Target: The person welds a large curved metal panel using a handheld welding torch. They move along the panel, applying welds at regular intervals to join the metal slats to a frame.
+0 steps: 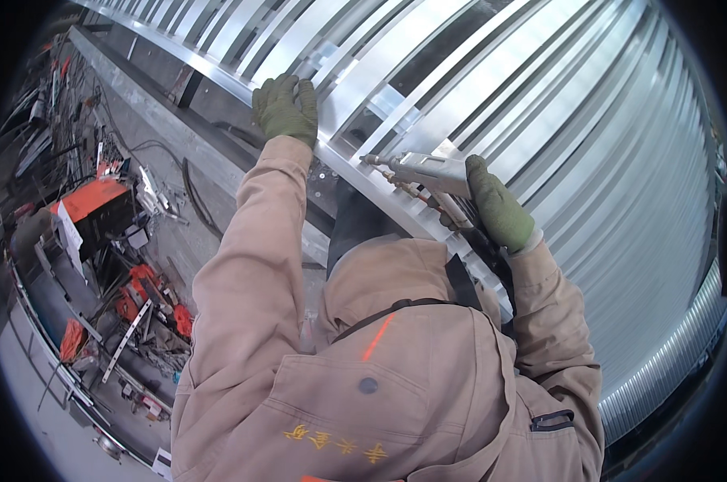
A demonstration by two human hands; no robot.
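I see the left hand [285, 107], in a green work glove, laid flat with its fingers spread on the bright metal rail [355, 165] that curves across the upper part of the view. It presses on the rail's top edge and clasps nothing. The right hand [498, 209], gloved the same, is wrapped tight around the rear of a silver welding gun [423, 170]. The gun's body runs out to the left of that fist, and its thin nozzle tip ends just above the rail, between my two hands and nearer the right one. I cannot tell whether the tip touches the metal. A bundle of hoses hangs from the gun's underside beside the gloved fingers.

Beyond the rail, rows of slanted silver slats [540, 96] fill the upper right. A tan hood and jacket take up the lower middle, with both sleeves reaching up to the rail. Far below on the left, an orange machine [94, 205] stands among scattered tools and cables on the floor.
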